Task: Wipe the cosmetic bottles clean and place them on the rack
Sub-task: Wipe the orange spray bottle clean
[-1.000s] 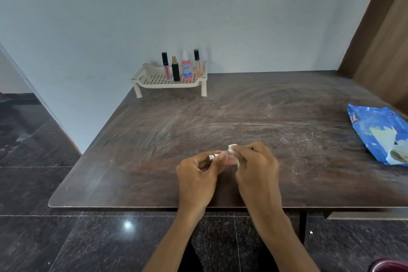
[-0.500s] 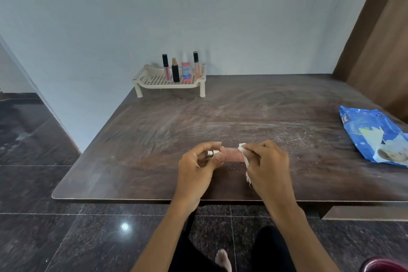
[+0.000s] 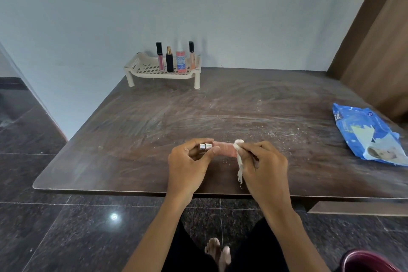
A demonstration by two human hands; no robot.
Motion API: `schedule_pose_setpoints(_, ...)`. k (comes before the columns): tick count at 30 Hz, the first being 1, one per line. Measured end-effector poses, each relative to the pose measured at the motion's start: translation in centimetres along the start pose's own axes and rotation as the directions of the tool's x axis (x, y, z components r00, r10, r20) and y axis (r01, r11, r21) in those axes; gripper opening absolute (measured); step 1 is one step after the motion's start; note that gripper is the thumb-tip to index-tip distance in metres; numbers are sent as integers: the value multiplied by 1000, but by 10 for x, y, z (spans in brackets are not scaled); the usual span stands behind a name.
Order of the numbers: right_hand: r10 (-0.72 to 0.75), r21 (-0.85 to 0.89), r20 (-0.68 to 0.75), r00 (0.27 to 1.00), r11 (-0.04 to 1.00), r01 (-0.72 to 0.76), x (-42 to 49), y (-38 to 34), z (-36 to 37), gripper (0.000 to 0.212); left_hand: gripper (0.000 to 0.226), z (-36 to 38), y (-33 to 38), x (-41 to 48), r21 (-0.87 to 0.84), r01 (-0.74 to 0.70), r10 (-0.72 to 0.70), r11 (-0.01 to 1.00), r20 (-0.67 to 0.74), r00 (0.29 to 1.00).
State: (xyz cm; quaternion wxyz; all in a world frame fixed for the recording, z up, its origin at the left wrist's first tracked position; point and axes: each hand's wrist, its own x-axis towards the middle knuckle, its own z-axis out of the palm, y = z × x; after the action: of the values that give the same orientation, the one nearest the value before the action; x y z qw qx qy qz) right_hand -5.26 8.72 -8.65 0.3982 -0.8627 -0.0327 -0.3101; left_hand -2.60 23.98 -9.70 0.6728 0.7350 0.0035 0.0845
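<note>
Cosmetic bottle, slim and pink with a silver cap, lies level between two bare hands over the near part of the desk; we cannot tell whether it rests on the surface. The left hand pinches the cap end between thumb and curled fingers. The right hand is closed around a crumpled white wipe, pressed to the bottle's other end with a tail hanging down.

We read this as the wiping step, with the stroke at the end of the body. The next move, we judge, calls for finishing the clean and then carrying the bottle across the desk to stand it upright on the rack.

Against a second ago, the hands have drawn apart. Then they were bunched together with the bottle almost hidden. Now its pink body shows between them, and the wipe has travelled to the right end.

Further out on the right, a blue packet lies on the desk, well apart from the hands. At the far edge, against the wall, the cream rack carries four bottles standing upright toward its right side, as before, with open grid to their left.
</note>
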Motion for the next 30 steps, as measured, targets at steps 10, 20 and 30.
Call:
schedule_pose_setpoints(10, -13, -117, 25, 1000, 993, 15, 10, -10, 24, 16, 20, -3, -4, 2, 45, -52, 48, 998, 82, 995)
schedule_pose_setpoints(20, 33, -87, -23, 999, 996, -35, 11, 6, 18, 19, 21, -4, -7, 3, 49, -23, 20, 999, 75, 997)
schedule_pose_setpoints(30, -61, -59, 64, 996, 996, 65, 12, -9, 24, 19, 16, -6, -5, 3, 40, -36, 31, 999, 116, 993)
